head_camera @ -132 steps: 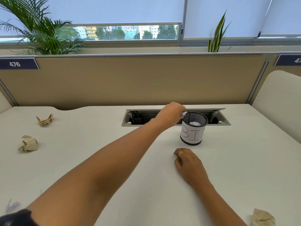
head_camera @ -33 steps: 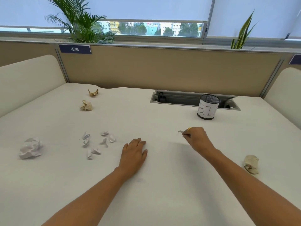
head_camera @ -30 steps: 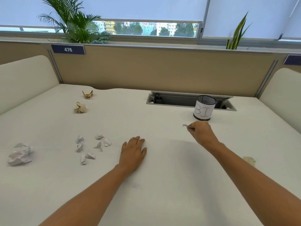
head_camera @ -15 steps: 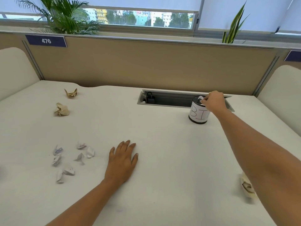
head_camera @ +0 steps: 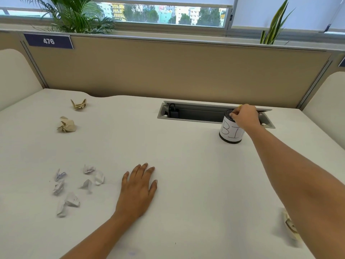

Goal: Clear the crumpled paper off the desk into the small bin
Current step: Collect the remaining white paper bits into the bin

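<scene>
Right hand (head_camera: 246,117) is over the mouth of the bin (head_camera: 230,132), fingertips (head_camera: 232,114) bunched at the near rim. Can't tell whether they pinch anything. The bin is a small black mesh cup with a white label reading "BI". It stands upright, long axis vertical, mouth up, contents hidden by the hand. It sits on the desk (head_camera: 186,165) just in front of the cable tray (head_camera: 196,114), which has a black plug (head_camera: 172,111) at its left end. Left hand (head_camera: 137,191) lies flat, palm down, fingers straight, holding nothing. White scraps (head_camera: 74,186) are scattered just left of it. Far left is a tan wad (head_camera: 66,125), with a second tan wad (head_camera: 78,104) beyond it. A third tan wad (head_camera: 290,226) at the right edge is partly under the right forearm, elongated front-to-back.
</scene>
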